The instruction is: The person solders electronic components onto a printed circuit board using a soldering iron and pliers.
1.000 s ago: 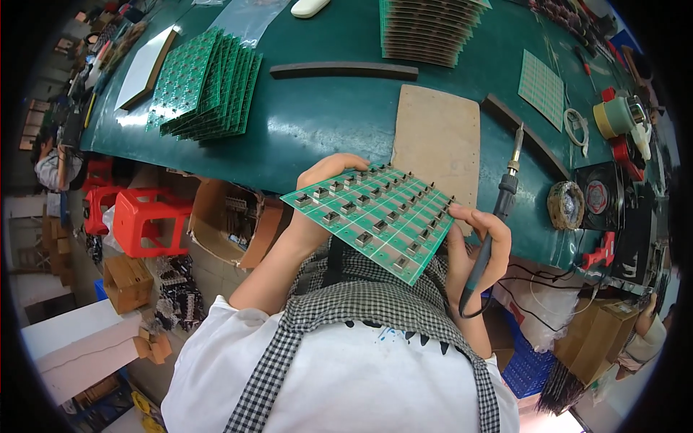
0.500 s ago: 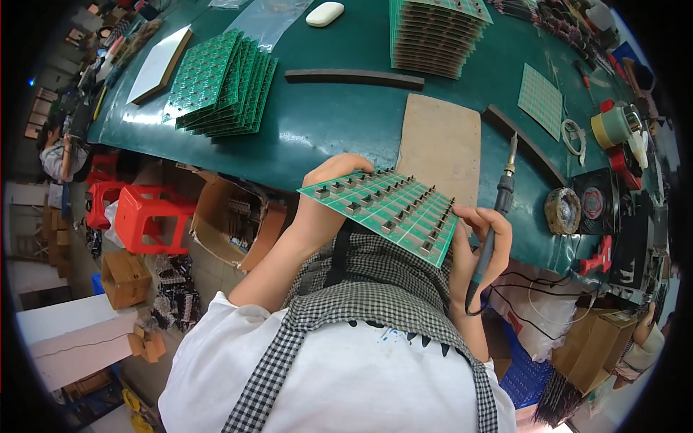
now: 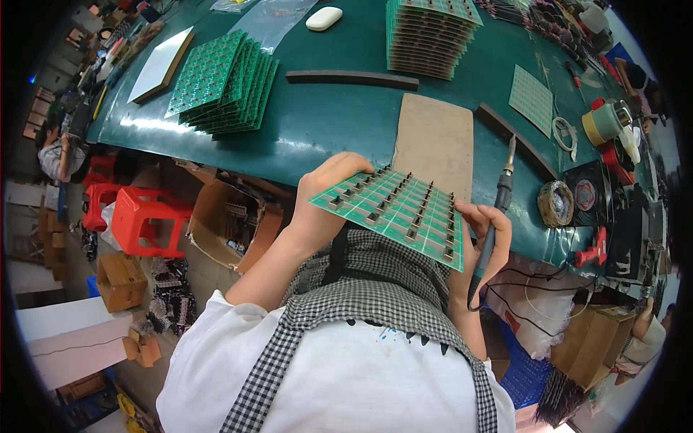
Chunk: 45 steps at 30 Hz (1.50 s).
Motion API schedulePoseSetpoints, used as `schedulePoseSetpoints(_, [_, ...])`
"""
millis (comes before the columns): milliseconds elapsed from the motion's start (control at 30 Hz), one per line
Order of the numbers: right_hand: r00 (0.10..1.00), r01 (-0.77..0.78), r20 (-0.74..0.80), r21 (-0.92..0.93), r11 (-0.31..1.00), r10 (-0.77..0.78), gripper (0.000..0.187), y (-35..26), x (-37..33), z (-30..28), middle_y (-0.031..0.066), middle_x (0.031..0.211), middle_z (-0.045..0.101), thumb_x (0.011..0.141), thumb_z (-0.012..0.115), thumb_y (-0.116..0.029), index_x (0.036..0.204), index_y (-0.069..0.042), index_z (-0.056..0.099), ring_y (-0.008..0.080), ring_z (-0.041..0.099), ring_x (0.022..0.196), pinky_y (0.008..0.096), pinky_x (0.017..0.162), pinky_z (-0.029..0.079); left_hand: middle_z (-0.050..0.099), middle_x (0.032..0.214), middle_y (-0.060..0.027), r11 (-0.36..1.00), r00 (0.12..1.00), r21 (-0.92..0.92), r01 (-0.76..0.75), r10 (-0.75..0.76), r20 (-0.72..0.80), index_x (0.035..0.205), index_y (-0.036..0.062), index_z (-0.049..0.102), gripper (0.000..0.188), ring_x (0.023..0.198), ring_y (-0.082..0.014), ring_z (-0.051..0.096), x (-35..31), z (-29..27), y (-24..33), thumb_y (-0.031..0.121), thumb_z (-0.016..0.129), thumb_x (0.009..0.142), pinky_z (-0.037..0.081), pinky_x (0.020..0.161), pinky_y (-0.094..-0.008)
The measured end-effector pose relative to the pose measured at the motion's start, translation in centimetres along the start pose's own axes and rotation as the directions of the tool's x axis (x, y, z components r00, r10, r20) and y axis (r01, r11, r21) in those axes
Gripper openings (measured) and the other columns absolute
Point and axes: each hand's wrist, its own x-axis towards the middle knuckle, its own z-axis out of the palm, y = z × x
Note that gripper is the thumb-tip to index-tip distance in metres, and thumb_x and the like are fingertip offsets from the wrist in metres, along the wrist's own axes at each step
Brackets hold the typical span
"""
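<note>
A green circuit board [image 3: 393,214] with rows of small dark components is held tilted in front of my apron, off the table's near edge. My left hand [image 3: 326,189] is closed on its left side, the fingers partly hidden behind it. At the right edge, the fingertips of my right hand [image 3: 489,229] pinch the same board. A soldering iron [image 3: 503,191] also rests in my right hand, its grip between thumb and fingers and its metal tip pointing up and away. Beyond the board, a tan rectangular pad [image 3: 435,133] lies on the green table [image 3: 339,119].
Stacks of circuit boards stand at the left [image 3: 216,83] and far middle [image 3: 432,37]. Dark bars [image 3: 351,78] lie near the pad. At right are a single board [image 3: 532,99], a round tin [image 3: 555,203] and a red glue gun [image 3: 592,247]. Red stools [image 3: 148,220] stand below left.
The board has turned slightly in my hands, so more of its component face shows. My view has shifted a little; both hands keep their hold.
</note>
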Motion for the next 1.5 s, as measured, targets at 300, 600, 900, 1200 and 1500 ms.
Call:
schedulePoseSetpoints(300, [0.915, 0.391, 0.036, -0.312, 0.866, -0.401, 0.016, 1.6, 1.4, -2.0, 0.0176, 0.092, 0.069, 0.079, 0.062, 0.008, 0.091, -0.002, 0.058, 0.0268, 0.068, 0.087, 0.0315, 0.076, 0.054, 0.063, 0.098, -0.0053, 0.954, 0.981, 0.23, -0.19, 0.192, 0.016, 0.094, 0.0071, 0.06, 0.027, 0.074, -0.0262, 0.066, 1.5, 0.9, 1.8, 0.009, 0.064, 0.067, 0.052, 0.06, -0.0318])
schedulePoseSetpoints(600, [0.899, 0.418, 0.019, -0.332, 0.846, -0.437, 0.018, 1.2, 2.1, -2.4, 0.0161, 0.089, 0.069, 0.073, 0.064, 0.011, 0.085, -0.002, 0.059, 0.0261, 0.069, 0.084, 0.0302, 0.072, 0.054, 0.064, 0.097, -0.0063, 0.957, 0.979, 0.203, -0.205, 0.196, 0.064, 0.093, 0.006, 0.06, 0.026, 0.074, -0.0259, 0.065, 1.6, 2.0, 1.4, 0.009, 0.063, 0.067, 0.052, 0.06, -0.0308])
schedulePoseSetpoints(900, [0.885, 0.446, 0.067, -0.408, 0.797, -0.461, 0.021, 0.5, 2.2, -2.5, 0.0147, 0.086, 0.069, 0.071, 0.064, 0.012, 0.087, -0.002, 0.061, 0.0251, 0.069, 0.079, 0.0286, 0.069, 0.054, 0.064, 0.096, -0.0086, 0.985, 0.986, 0.07, -0.158, 0.154, 0.067, 0.094, 0.0052, 0.061, 0.025, 0.077, -0.0266, 0.064, 1.4, 2.1, 0.5, 0.007, 0.064, 0.07, 0.051, 0.063, -0.0304])
schedulePoseSetpoints(1200, [0.917, 0.39, 0.121, -0.484, 0.783, -0.381, 0.021, -0.8, 1.3, -3.6, 0.013, 0.082, 0.069, 0.07, 0.067, 0.009, 0.086, -0.004, 0.064, 0.0232, 0.068, 0.072, 0.0249, 0.064, 0.052, 0.064, 0.1, -0.0114, 0.928, 0.993, -0.36, -0.099, 0.113, 0.017, 0.096, 0.0006, 0.066, 0.042, 0.085, -0.0154, 0.061, 2.0, -0.9, 2.2, -0.015, 0.051, 0.06, 0.047, 0.068, -0.0259])
schedulePoseSetpoints(1500, [0.859, 0.49, 0.152, -0.523, 0.697, -0.489, 0.018, -1.4, 1.3, -3.9, 0.0145, 0.083, 0.069, 0.072, 0.067, 0.006, 0.087, -0.004, 0.064, 0.0255, 0.069, 0.074, 0.029, 0.064, 0.055, 0.068, 0.094, -0.0157, 0.79, 0.995, -0.608, -0.079, 0.095, -0.005, 0.095, -0.0058, 0.063, 0.031, 0.089, -0.0228, 0.067, 1.2, -0.7, 2.1, -0.018, 0.057, 0.067, 0.053, 0.08, -0.0294])
